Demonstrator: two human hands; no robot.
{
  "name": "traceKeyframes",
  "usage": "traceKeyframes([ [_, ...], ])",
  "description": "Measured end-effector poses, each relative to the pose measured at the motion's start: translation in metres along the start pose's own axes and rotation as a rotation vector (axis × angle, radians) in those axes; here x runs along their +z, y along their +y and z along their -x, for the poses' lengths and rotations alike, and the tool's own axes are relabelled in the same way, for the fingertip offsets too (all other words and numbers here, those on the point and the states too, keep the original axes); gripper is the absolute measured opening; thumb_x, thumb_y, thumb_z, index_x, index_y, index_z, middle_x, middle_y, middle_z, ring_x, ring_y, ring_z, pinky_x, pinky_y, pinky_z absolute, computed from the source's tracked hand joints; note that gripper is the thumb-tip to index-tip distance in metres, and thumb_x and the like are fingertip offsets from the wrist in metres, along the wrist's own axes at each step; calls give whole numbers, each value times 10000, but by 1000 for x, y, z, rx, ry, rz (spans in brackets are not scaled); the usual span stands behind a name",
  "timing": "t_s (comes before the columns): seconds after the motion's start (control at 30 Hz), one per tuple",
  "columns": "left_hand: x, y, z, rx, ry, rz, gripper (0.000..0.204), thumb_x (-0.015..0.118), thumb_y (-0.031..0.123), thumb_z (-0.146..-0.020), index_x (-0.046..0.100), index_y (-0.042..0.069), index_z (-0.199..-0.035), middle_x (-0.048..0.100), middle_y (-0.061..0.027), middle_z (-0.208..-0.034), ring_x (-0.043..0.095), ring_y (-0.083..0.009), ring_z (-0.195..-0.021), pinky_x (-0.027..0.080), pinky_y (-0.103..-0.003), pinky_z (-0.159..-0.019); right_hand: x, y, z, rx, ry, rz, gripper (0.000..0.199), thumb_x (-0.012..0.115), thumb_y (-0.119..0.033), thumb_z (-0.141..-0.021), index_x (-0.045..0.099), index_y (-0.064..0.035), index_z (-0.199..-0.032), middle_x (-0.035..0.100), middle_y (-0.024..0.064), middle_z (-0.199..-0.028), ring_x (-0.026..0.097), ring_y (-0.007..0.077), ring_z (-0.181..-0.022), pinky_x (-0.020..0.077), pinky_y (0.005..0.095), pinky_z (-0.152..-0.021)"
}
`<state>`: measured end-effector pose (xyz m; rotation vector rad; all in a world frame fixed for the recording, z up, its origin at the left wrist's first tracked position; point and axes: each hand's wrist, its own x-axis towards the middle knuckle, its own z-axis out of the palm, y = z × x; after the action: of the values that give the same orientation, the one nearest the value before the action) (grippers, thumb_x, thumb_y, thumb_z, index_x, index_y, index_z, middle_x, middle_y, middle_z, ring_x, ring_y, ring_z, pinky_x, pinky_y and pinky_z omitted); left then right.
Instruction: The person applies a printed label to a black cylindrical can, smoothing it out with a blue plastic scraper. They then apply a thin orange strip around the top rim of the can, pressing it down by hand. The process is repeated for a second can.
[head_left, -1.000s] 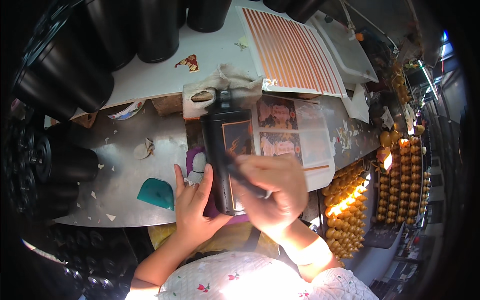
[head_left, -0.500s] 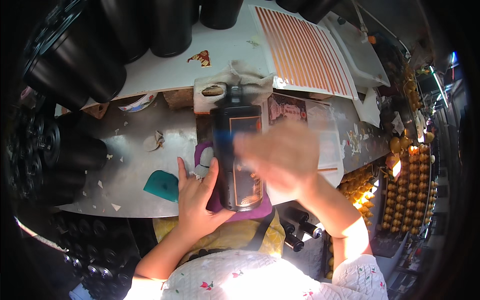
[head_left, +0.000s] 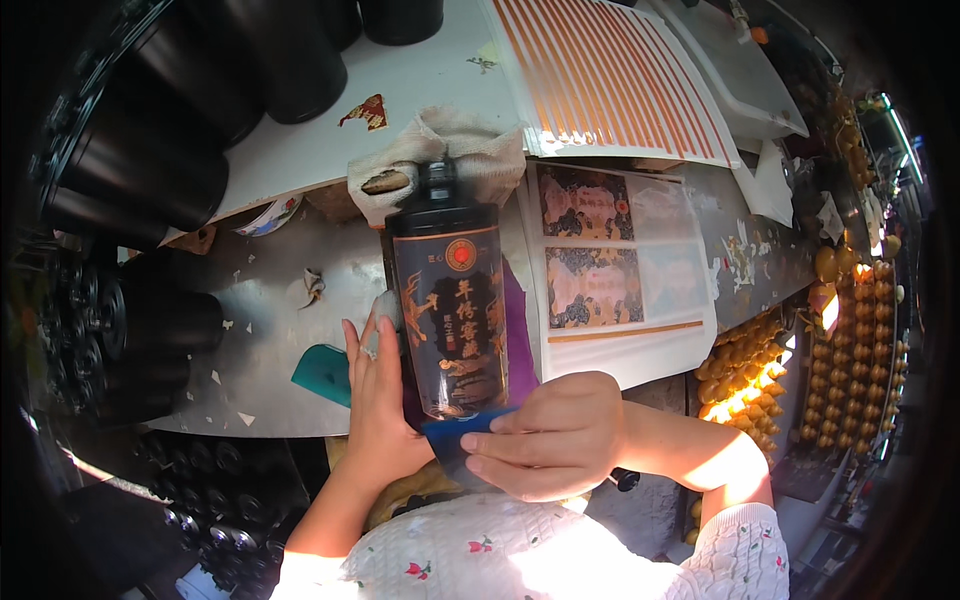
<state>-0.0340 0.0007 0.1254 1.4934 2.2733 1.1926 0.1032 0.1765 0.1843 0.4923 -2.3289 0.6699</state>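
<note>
A black bottle point(head_left: 452, 300) with a dark, orange-trimmed label lies with its neck away from me on a stained white cloth point(head_left: 470, 135). Against its lower left side rests my left hand point(head_left: 378, 420), fingers stretched along it and the thumb by the base. A blue flat scraper point(head_left: 458, 432) is pinched in my closed right hand point(head_left: 550, 440), at the label's lower end. Purple cloth point(head_left: 517, 330) shows under the bottle. A teal scraper point(head_left: 322, 375) lies left of my left hand.
Sheets with printed labels point(head_left: 592, 285) lie right of the bottle. An orange-striped sheet point(head_left: 610, 80) is on the raised white shelf point(head_left: 400, 90). Large black bottles point(head_left: 150, 150) crowd the left. Gold rounded pieces point(head_left: 850, 370) stand in rows at right. Scraps litter the metal tabletop point(head_left: 250, 330).
My right hand has come down with the blue scraper from the label's middle to its lower end. The label's face now shows unobstructed. The view has shifted slightly.
</note>
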Motion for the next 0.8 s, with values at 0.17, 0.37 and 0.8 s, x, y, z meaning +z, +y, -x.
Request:
traceKeyframes([
  [0.17,-1,1,1,-19,-108,-66,1365,913,442,-624,58,-76,-1553,261,-296,-1552,174,-518,-1448,106,-603,-1183,1,64,-19,320,292,-42,193,752,-196,-760,716,-137,-939,717,-32,-936,657,169,-754,492,319,-575],
  [0.37,0,-8,2,-2,-84,-209,1371,858,529,-658,15,-86,-1549,296,-262,-1525,267,-473,-1393,44,-639,-1172,7,-12,41,203,119,-192,190,778,-130,-750,738,-139,-935,743,-43,-959,667,124,-718,516,263,-581],
  [0.8,-1,-15,5,-35,-96,-152,1423,806,678,-646,13,-89,-1543,125,-312,-1600,79,-578,-1460,58,-648,-1171,57,-20,11,1034,893,-653,392,681,32,-841,492,-32,-1178,573,75,-1004,587,118,-862,494,277,-781],
])
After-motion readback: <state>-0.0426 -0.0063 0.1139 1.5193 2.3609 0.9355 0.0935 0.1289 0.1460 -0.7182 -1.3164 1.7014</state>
